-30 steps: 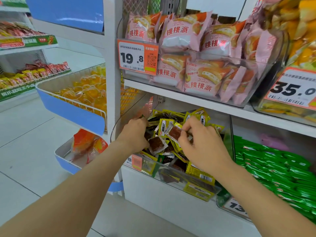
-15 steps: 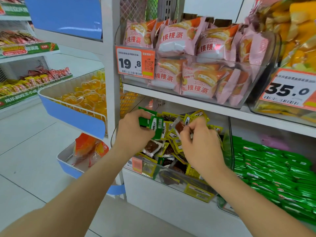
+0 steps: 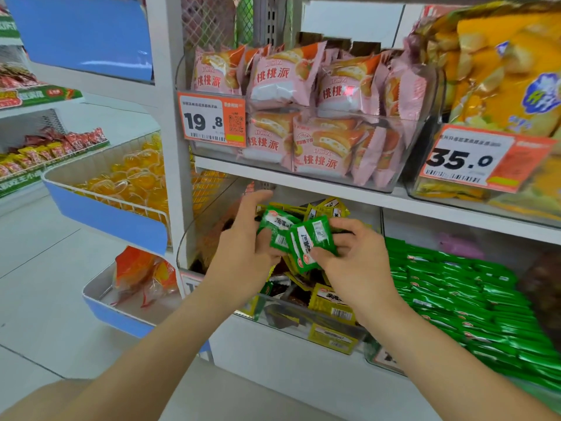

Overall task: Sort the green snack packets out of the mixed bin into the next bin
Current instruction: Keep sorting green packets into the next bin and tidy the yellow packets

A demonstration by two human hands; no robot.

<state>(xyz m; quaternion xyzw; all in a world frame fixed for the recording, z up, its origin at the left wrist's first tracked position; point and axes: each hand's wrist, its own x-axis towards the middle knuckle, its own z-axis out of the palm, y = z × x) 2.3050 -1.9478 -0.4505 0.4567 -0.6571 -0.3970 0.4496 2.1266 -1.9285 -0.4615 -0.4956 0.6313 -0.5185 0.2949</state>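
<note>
Two green packets are held up just above the mixed bin, side by side, their edges overlapping. The first green packet (image 3: 274, 227) is gripped at its left side by the left hand (image 3: 243, 253). One digit is raised toward the shelf edge above, and the packet's left edge is hidden behind the hand. The second green packet (image 3: 309, 241) is pinched between thumb and curled fingers of the right hand (image 3: 355, 262) and is tilted. Its white label and barcode are turned to the camera, with a small red round mark at the lower corner. The print on both is too blurred to be read. Both forearms are stretched forward from the lower edge of the view, bare, and are drawn together over the bin.

Below the hands, yellow and brown packets are seen piled in the clear mixed bin (image 3: 303, 319). Just to the right, the next bin (image 3: 372, 352) is filled with rows of green packets. On the shelf above, pink packets (image 3: 282, 77) marked 桃桃派 are stacked in a clear tub behind an orange price tag (image 3: 212, 120) reading 19.8. A second price tag (image 3: 473, 159), reading 35.0, is fixed further right.
</note>
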